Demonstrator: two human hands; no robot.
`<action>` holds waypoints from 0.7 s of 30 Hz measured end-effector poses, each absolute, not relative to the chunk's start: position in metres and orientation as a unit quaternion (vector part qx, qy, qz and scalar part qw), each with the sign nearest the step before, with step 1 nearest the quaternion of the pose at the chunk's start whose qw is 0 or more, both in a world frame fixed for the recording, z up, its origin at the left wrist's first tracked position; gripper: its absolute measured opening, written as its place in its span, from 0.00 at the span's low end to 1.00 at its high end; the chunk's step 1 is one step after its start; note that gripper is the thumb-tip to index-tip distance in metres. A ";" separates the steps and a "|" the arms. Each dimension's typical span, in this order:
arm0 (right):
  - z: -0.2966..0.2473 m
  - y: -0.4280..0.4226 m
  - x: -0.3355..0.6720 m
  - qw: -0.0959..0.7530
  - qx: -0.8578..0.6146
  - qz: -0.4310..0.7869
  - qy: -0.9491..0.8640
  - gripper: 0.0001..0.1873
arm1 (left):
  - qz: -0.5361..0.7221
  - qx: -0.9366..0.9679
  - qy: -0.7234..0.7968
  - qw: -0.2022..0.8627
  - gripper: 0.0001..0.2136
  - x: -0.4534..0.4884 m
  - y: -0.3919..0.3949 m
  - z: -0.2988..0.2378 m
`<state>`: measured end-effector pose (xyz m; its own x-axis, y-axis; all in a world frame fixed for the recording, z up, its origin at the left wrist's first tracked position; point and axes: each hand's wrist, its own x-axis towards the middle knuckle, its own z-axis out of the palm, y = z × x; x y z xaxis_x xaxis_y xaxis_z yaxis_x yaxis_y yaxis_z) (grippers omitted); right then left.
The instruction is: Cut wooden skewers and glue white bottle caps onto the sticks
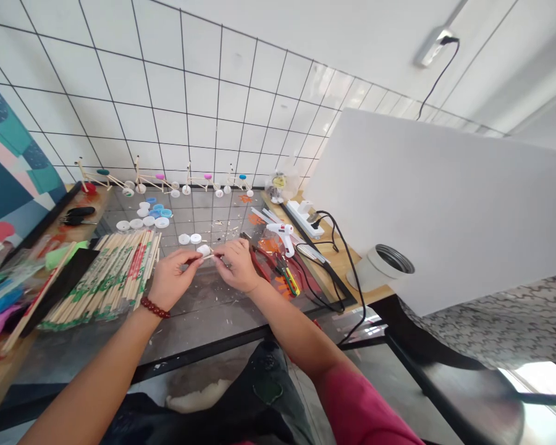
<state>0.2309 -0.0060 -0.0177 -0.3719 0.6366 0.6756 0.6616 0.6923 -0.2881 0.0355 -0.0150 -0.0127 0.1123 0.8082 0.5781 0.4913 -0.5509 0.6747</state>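
Note:
My left hand pinches a white bottle cap between thumb and fingertips, above the glass tabletop. Close against it, my right hand is closed on a short wooden stick that meets the cap; whether the two are joined I cannot tell. Just behind my hands lie two loose white caps. Farther back is a group of white and blue caps. Left of my left hand, packs of disposable chopsticks are spread out in green-printed wrappers.
Small stick-and-cap bicycle models stand along the black wall grid. On the right are a white glue gun, a yellow utility knife, red-handled pliers, a power strip with trailing black cables, and a white pot.

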 end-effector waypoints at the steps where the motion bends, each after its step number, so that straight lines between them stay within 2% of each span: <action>1: -0.019 -0.007 0.229 0.417 -0.388 0.012 -0.822 0.07 | 0.492 0.722 0.451 0.184 0.10 0.036 -0.015 -0.014; 4: -0.022 -0.009 0.224 0.442 -0.372 0.087 -0.812 0.09 | 0.484 0.690 0.468 0.265 0.12 0.038 -0.014 -0.019; 8: -0.024 -0.010 0.219 0.452 -0.338 0.156 -0.811 0.16 | 0.469 0.653 0.472 0.361 0.16 0.039 -0.014 -0.023; 12: -0.020 -0.010 0.218 0.457 -0.339 0.180 -0.802 0.14 | 0.456 0.652 0.426 0.430 0.16 0.039 -0.015 -0.021; 14: -0.016 -0.009 0.220 0.482 -0.338 0.179 -0.788 0.13 | 0.467 0.640 0.429 0.433 0.17 0.039 -0.014 -0.020; 21: -0.006 0.001 0.240 0.589 -0.399 0.135 -0.690 0.09 | 0.540 0.569 0.526 0.330 0.15 0.026 -0.003 -0.024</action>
